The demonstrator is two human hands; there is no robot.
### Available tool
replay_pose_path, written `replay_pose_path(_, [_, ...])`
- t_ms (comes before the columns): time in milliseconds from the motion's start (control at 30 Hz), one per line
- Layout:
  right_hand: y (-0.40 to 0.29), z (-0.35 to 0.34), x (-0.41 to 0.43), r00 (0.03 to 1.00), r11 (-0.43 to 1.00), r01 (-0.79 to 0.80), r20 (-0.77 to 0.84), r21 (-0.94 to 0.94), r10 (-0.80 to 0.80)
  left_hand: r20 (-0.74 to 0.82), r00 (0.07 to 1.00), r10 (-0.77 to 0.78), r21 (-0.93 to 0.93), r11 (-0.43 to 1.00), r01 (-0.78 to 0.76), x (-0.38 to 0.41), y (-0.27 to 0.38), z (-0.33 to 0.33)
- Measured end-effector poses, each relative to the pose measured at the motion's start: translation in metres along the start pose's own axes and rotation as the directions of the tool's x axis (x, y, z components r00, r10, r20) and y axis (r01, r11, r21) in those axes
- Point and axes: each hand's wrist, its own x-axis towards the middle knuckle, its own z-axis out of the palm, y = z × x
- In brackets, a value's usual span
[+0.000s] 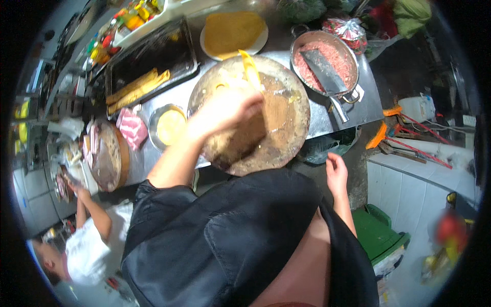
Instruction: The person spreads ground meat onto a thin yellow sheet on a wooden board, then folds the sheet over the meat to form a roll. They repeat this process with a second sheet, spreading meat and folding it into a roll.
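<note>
My left hand (241, 105) is over a round wooden chopping block (285, 111), its fingers closed at the lower end of a yellow strip (251, 71) that looks like egg sheet. Pale yellowish scraps (230, 78) lie beside the hand on the block, partly hidden by it. Behind the block, a white plate (264, 42) holds yellow-brown flat sheets (234, 32). Off the table's front edge, my right hand (337, 169) hangs with loosely curled fingers and nothing visible in it. A metal pan (293, 57) of minced meat (322, 44) has a cleaver (324, 73) resting across it.
Left of the block stand a bowl of yellow mixture (170, 126), raw meat (131, 128) and a black tray (153, 50) with two long rolls (140, 90). A co-worker (96, 238) is at another chopping block (109, 157). A green bin (379, 232) stands at lower right.
</note>
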Motion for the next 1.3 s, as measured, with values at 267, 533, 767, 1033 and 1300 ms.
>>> replay_pose_path(267, [-0.03,0.03,0.092,0.916,0.978,0.145,0.352,0.149,-0.19,0.152,0.848,-0.507,-0.255,0.809,0.529,-0.083,0.064,0.144])
replay_pose_path(533, [-0.067,0.095,0.115,0.754,0.949,0.178,0.584,0.262,-0.302,-0.153,0.509,-0.847,-0.276,0.531,0.801,-0.117,0.044,0.162])
replay_pose_path(767, [-0.047,0.099,0.095,0.76,0.951,0.041,0.609,0.305,-0.228,-0.474,0.633,-0.612,0.088,0.683,0.725,-0.084,-0.038,0.152])
replay_pose_path(1033, [-0.029,0.067,0.062,0.888,0.955,-0.134,0.461,0.266,-0.004,-0.369,0.625,-0.688,-0.064,0.69,0.721,-0.057,-0.101,0.135])
replay_pose_path(1300, [-0.08,0.098,0.053,0.866,0.911,-0.18,0.499,0.37,-0.032,0.016,0.598,-0.802,-0.909,0.238,0.343,-0.049,-0.111,0.123])
